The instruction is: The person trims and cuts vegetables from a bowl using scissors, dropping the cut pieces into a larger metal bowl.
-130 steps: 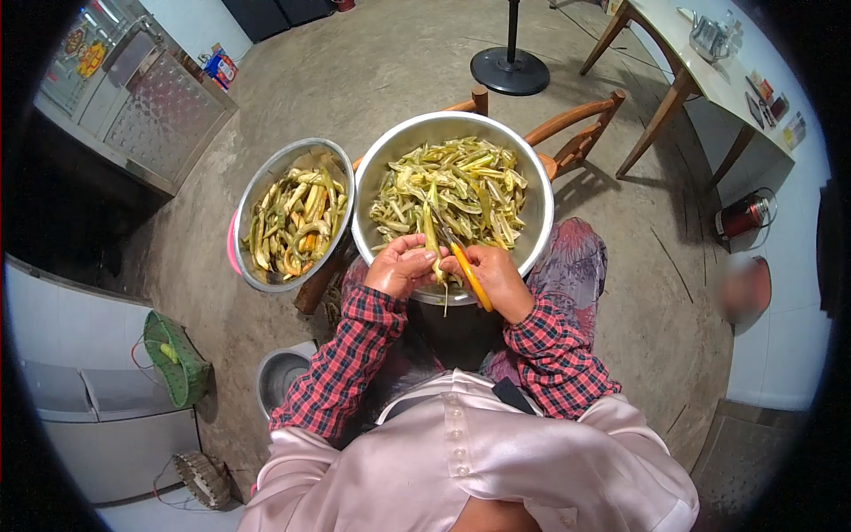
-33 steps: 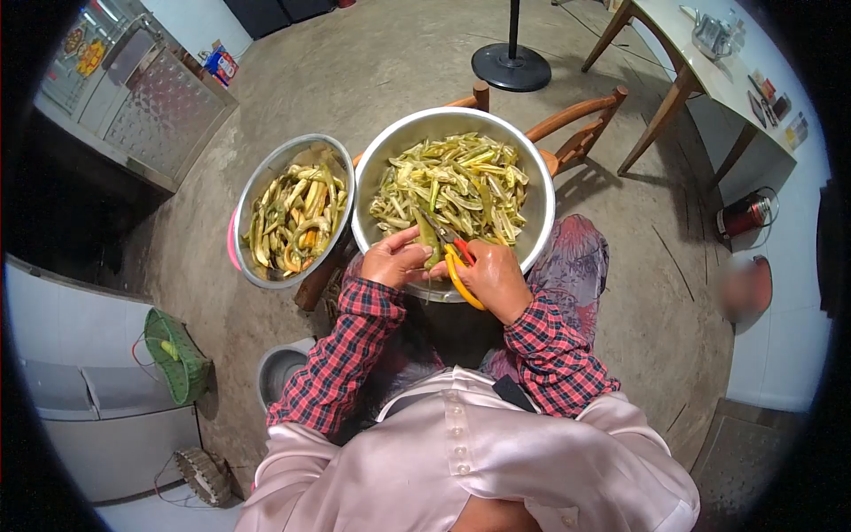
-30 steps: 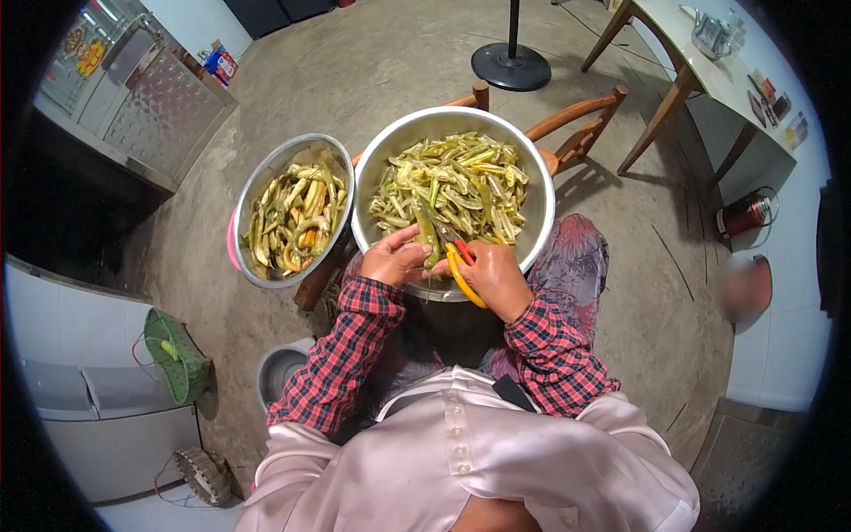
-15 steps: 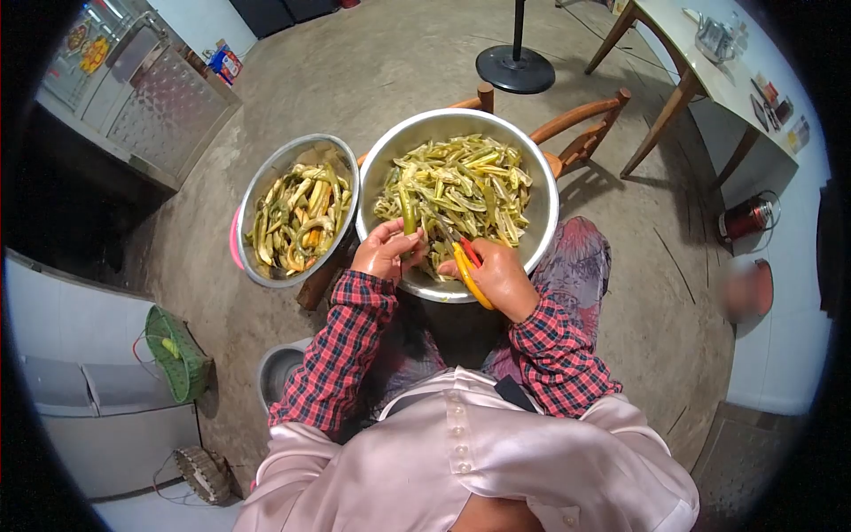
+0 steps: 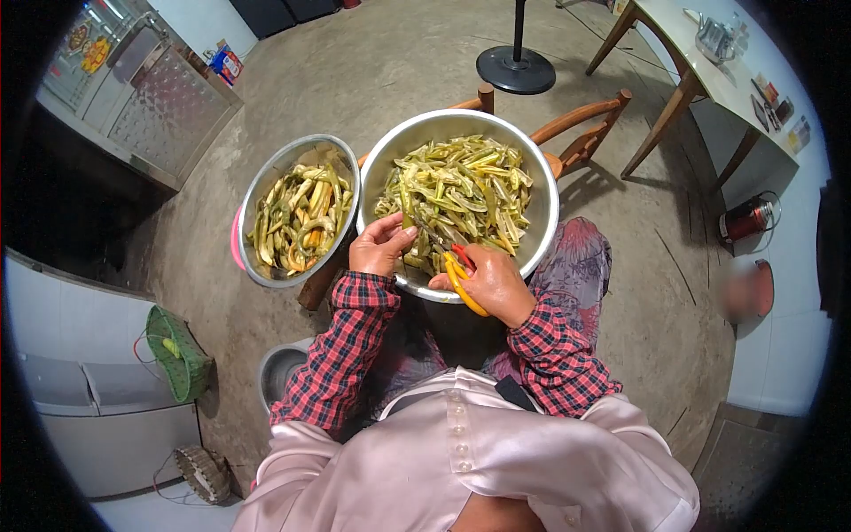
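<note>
A large metal basin (image 5: 542,168) in front of me holds a heap of cut green vegetable pieces (image 5: 470,182). At its near left rim my left hand (image 5: 382,246) pinches a green pepper-like vegetable (image 5: 408,213) that points away from me. My right hand (image 5: 493,282) grips scissors with yellow and red handles (image 5: 462,285) over the near rim. The scissor blades reach toward the left hand, and their tips are hard to tell from the pieces beneath. Left of the basin, a smaller metal bowl (image 5: 246,208) contains long, limp, whole-looking green and yellow vegetables (image 5: 306,217).
A wooden chair (image 5: 589,133) stands behind the basin, and a black round stand base (image 5: 516,70) lies beyond. The table (image 5: 656,22) is at the upper right. A green basket (image 5: 182,359) and a grey basin (image 5: 277,372) are at the lower left.
My left hand has moved left from the scissors, with the vegetable in it now lower and less visible than half a second ago. The scissors stay in my right hand, their handles slightly shifted.
</note>
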Available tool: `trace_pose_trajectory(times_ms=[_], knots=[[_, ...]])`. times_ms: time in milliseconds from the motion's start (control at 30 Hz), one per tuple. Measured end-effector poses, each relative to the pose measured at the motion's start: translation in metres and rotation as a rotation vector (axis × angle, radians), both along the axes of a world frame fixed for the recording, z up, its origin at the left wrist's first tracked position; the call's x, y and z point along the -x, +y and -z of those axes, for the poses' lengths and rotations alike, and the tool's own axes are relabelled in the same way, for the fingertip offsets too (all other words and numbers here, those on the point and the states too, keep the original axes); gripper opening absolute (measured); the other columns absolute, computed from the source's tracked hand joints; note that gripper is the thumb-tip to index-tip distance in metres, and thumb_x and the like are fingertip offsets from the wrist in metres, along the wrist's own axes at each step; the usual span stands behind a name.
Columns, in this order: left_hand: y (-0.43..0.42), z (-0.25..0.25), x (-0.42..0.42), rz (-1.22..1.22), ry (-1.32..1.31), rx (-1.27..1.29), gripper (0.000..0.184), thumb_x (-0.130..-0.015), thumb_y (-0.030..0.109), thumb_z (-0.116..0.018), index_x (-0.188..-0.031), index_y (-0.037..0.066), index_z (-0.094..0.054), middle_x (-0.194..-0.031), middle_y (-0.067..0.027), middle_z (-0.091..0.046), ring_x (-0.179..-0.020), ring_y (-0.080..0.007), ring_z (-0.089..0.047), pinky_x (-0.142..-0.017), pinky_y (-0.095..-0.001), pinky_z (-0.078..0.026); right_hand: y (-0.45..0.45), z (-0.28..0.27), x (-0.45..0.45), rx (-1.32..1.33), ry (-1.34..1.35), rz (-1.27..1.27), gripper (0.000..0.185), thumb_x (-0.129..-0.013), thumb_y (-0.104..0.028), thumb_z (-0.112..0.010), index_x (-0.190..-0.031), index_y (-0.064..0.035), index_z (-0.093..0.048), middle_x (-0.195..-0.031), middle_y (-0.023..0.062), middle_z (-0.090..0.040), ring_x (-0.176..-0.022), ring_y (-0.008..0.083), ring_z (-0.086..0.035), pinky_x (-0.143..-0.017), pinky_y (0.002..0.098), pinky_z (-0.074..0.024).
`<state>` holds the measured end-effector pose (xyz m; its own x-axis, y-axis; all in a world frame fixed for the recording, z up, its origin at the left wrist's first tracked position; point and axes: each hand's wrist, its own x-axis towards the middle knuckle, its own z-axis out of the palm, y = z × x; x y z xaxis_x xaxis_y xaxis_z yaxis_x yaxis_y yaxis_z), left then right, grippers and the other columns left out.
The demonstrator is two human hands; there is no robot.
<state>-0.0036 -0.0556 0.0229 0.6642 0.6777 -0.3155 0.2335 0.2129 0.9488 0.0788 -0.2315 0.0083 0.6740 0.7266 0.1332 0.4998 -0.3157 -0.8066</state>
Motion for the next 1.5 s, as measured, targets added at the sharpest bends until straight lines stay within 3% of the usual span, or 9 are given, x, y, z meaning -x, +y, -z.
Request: trace_pose_trajectory(times_ms=[300, 400, 500, 800, 1100, 1200, 1300, 1433, 1500], knots=[[0.011, 0.023, 0.000, -0.006, -0.004, 0.042, 0.043, -0.081, 0.010, -0.076, -0.118, -0.003, -0.060, -0.098, -0.0084, -0.068, -0.081, -0.0099, -0.063, -0.069, -0.0216, -0.048, -0.001, -0.002, 0.001, -0.053, 0.206, -0.025, 0.040, -0.074, -0.046, -0.076, -0.083, -0.0074, -0.071, -0.068, 0.0209, -0.063, -0.065, 0.0406, -0.062, -0.058, 0.0429, -0.0496], [0.013, 0.024, 0.000, 0.006, 0.023, 0.024, 0.043, -0.081, 0.010, -0.076, -0.118, -0.003, -0.060, -0.098, -0.0082, -0.068, -0.081, -0.0095, -0.063, -0.069, -0.0207, -0.047, -0.002, -0.008, 0.001, 0.012, 0.246, -0.073, 0.028, -0.080, -0.028, -0.073, -0.083, 0.0000, -0.072, -0.066, 0.0133, -0.064, -0.056, 0.0159, -0.060, -0.054, 0.0319, -0.0440], [0.016, 0.030, 0.001, 0.024, -0.017, 0.065, 0.044, -0.081, 0.010, -0.076, -0.119, -0.003, -0.059, -0.098, -0.0079, -0.068, -0.082, -0.0094, -0.062, -0.069, -0.0200, -0.047, -0.002, -0.012, 0.001, 0.015, 0.326, -0.063, 0.025, -0.079, -0.042, -0.071, -0.086, -0.0182, -0.076, -0.068, 0.0208, -0.062, -0.062, 0.0379, -0.061, -0.057, 0.0399, -0.0483], [0.010, 0.018, 0.001, 0.038, 0.041, 0.072, 0.044, -0.084, 0.013, -0.074, -0.122, -0.002, -0.058, -0.104, -0.0075, -0.067, -0.086, -0.0095, -0.062, -0.073, -0.0219, -0.049, 0.001, -0.001, 0.002, 0.048, 0.195, -0.003, 0.039, -0.079, -0.046, -0.072, -0.083, -0.0066, -0.073, -0.066, 0.0211, -0.061, -0.061, 0.0384, -0.061, -0.057, 0.0403, -0.0477], [0.010, 0.023, 0.001, 0.076, 0.060, 0.152, 0.038, -0.086, 0.011, -0.070, -0.122, 0.005, -0.059, -0.107, -0.0016, -0.067, -0.092, -0.0098, -0.063, -0.075, -0.0219, -0.049, 0.001, 0.012, -0.002, -0.069, 0.330, -0.024, 0.047, -0.075, -0.046, -0.076, -0.079, 0.0001, -0.068, -0.069, 0.0233, -0.061, -0.063, 0.0378, -0.062, -0.057, 0.0406, -0.0470], [0.008, 0.020, 0.002, 0.151, 0.027, 0.142, 0.037, -0.087, 0.011, -0.070, -0.122, 0.007, -0.059, -0.106, 0.0002, -0.067, -0.092, -0.0090, -0.062, -0.075, -0.0222, -0.049, 0.002, 0.009, -0.003, -0.001, 0.309, -0.027, 0.034, -0.084, -0.034, -0.073, -0.086, 0.0003, -0.072, -0.065, 0.0083, -0.065, -0.058, 0.0121, -0.058, -0.055, 0.0283, -0.0437], [0.004, 0.021, 0.003, 0.165, 0.000, 0.186, 0.036, -0.087, 0.012, -0.070, -0.121, 0.008, -0.060, -0.106, 0.0015, -0.066, -0.091, -0.0079, -0.061, -0.074, -0.0222, -0.049, 0.005, 0.035, -0.007, -0.095, 0.177, -0.036, 0.032, -0.086, -0.032, -0.071, -0.085, 0.0003, -0.072, -0.061, 0.0069, -0.062, -0.052, 0.0110, -0.056, -0.048, 0.0272, -0.0414], [0.007, 0.026, 0.002, 0.148, 0.031, 0.223, 0.031, -0.088, 0.010, -0.069, -0.118, 0.008, -0.062, -0.107, 0.0021, -0.066, -0.091, -0.0075, -0.061, -0.074, -0.0223, -0.049, 0.000, 0.021, -0.008, -0.039, 0.470, -0.081, 0.030, -0.088, -0.030, -0.069, -0.086, 0.0002, -0.070, -0.055, 0.0043, -0.056, -0.041, 0.0099, -0.050, -0.038, 0.0255, -0.0366], [0.005, 0.028, 0.003, 0.161, 0.039, 0.239, 0.031, -0.089, 0.011, -0.068, -0.119, 0.007, -0.060, -0.108, 0.0007, -0.066, -0.093, -0.0090, -0.062, -0.075, -0.0235, -0.050, 0.003, 0.017, -0.005, -0.170, 0.565, -0.075, 0.030, -0.089, -0.029, -0.068, -0.085, 0.0005, -0.069, -0.053, 0.0029, -0.053, -0.036, 0.0097, -0.047, -0.034, 0.0246, -0.0340]])
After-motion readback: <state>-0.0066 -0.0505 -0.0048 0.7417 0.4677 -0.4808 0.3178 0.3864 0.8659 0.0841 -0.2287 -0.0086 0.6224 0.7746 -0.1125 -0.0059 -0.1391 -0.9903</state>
